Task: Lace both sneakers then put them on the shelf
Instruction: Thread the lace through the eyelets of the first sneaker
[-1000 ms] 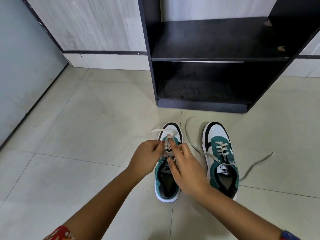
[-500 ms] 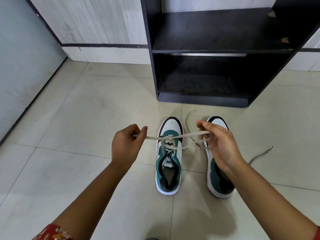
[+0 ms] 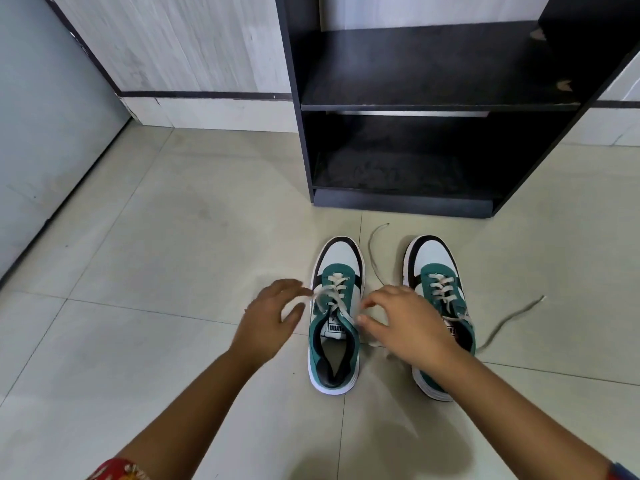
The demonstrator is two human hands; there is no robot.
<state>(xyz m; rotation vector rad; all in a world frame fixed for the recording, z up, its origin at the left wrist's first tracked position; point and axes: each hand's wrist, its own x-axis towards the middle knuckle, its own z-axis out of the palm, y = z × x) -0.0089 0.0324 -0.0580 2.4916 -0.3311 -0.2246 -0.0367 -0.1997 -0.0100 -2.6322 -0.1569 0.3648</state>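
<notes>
- The left hand (image 3: 273,317) and right hand (image 3: 401,323), which half a second ago pulled the lace ends taut, now hover with fingers spread, grasping nothing.
- Between them, the green-and-white left sneaker (image 3: 335,317) has slack off-white laces (image 3: 334,299); the knot looks tightened.
- Beyond the right hand, the matching right sneaker (image 3: 440,306) trails untied lace.
- The black wooden shelf (image 3: 440,105) stands ahead.

right hand (image 3: 403,327) hides right sneaker (image 3: 437,275) heel — shelf (image 3: 440,105) top cropped
</notes>
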